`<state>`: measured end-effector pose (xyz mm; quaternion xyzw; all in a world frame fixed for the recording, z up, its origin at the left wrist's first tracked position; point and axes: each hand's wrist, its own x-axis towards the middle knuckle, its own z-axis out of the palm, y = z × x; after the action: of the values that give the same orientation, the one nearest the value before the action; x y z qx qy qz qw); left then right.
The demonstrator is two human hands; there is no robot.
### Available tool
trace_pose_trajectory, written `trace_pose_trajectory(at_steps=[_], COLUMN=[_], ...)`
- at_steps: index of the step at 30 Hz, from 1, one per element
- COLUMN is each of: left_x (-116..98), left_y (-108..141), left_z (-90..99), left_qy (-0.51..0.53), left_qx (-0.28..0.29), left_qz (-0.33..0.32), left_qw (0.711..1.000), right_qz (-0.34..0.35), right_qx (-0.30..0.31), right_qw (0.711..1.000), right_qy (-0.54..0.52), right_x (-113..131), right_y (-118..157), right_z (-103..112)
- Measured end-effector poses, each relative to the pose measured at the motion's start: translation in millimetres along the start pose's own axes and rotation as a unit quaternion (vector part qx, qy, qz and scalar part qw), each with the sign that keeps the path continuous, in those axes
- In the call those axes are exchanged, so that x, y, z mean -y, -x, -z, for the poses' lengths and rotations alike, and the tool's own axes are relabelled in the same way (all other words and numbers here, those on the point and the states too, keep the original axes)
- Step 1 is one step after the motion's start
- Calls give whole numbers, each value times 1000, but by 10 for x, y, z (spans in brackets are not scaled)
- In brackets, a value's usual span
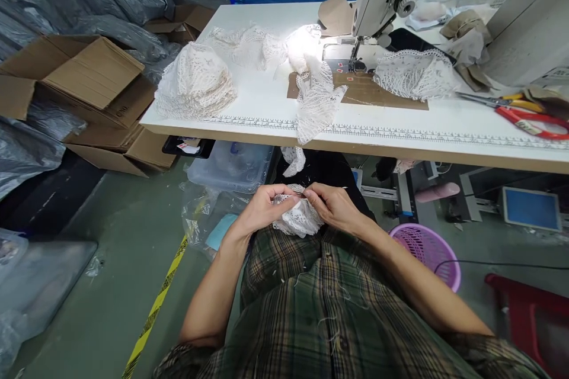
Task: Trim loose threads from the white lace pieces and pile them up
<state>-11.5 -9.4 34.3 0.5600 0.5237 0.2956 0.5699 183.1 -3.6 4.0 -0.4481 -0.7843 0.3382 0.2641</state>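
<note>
A bunched piece of white lace (299,218) lies over the lap, below the table edge. My left hand (268,208) pinches its upper edge between thumb and fingers. My right hand (334,206) is closed at the same edge, fingertips almost touching the left ones; a small dark thing shows between them, too small to name. Another lace strip (317,103) hangs over the table's front edge, its end just above my hands. On the table stand a stack of white lace (195,82) at the left and a lace piece (415,74) right of the needle.
The sewing machine (373,6) stands on the white table (262,112). Scissors with red handles (531,124) lie at the right. Cardboard boxes (93,71) are at the left, a purple basket (427,246) and a red stool (528,314) at the lower right.
</note>
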Motion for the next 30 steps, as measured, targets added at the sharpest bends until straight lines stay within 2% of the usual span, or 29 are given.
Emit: trace_pose_trajectory(at_steps=[4,8,10,14,19,22,25,30], left_x=[-5,-4,-8,-34,-65,-100,-141,-154], left_y=[-3,-15,-31,-79,-144,-195,-279,-413], left_z=[-8,28,63,143,263,339,387,391], left_qy=[-8,-32,-49,-98,-161,-177,-181,-168], left_qx=[3,10,8,-16,-24,-82,-150,-179], left_qz=[-4,-49,-73,-76,-136,-184,-220,-248], left_qw=[1000,998,996,992,977,963,947,937], right_qz=[-23,-51,-64,-99,-87,-59,-63,-102], right_qx=[-21,-42,-81,-213,-236,-258,-278,-298], right_qw=[1000,994,986,960,943,933,924,918], right_qy=[4,-93,-129,-153,-216,-244,-255,-241], right_x=[18,-44,-83,-111,-57,-15,4,-65], right_y=[-5,0,-38,-239,-449,-432,-400,-498], right_z=[-32,-35,-48,-133,-234,-234,-213,-234])
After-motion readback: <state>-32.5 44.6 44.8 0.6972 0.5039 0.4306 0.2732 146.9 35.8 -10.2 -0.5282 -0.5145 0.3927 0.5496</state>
